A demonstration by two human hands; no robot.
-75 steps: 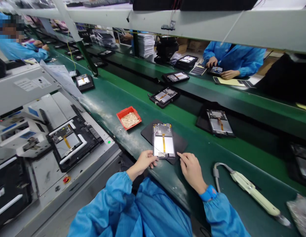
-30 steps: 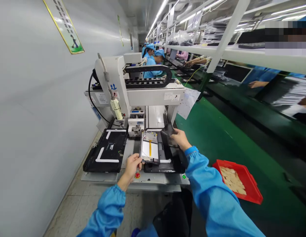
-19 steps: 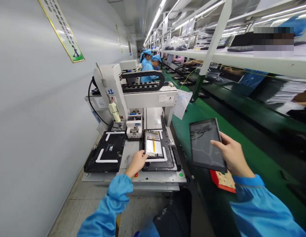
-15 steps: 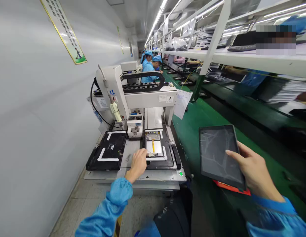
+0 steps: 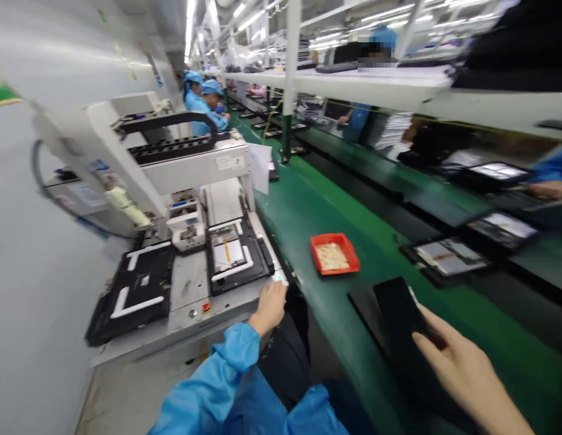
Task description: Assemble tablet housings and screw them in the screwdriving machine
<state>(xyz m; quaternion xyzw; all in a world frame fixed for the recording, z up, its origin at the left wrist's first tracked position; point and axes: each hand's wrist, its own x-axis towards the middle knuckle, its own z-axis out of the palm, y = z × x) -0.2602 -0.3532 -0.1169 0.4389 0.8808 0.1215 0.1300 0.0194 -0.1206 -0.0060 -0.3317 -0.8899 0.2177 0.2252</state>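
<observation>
My left hand (image 5: 269,308) is at the front right corner of a white bench machine (image 5: 199,175), fingers curled against its lit green button (image 5: 280,278). Nothing shows in that hand. An opened tablet (image 5: 227,249) with its inner parts and an orange ribbon bared lies in the machine's right black fixture (image 5: 258,266). My right hand (image 5: 457,356) grips a dark tablet (image 5: 399,320) by its right edge, thumb on top, tilted over the green bench. Another dark flat piece (image 5: 365,302) shows beside it; whether they touch I cannot tell.
A red tray (image 5: 335,270) of small pale pieces stands on the green bench (image 5: 294,211). The left black fixture (image 5: 145,272) has white corner strips. A red button (image 5: 206,307) is on the machine's front. Opened tablets (image 5: 451,257) lie on the line at right. Co-workers (image 5: 199,109) sit beyond.
My left hand has moved from the opened tablet in the right fixture to the green button. The tablet in my right hand has tilted and come lower, uncovering the red tray. My view has turned right.
</observation>
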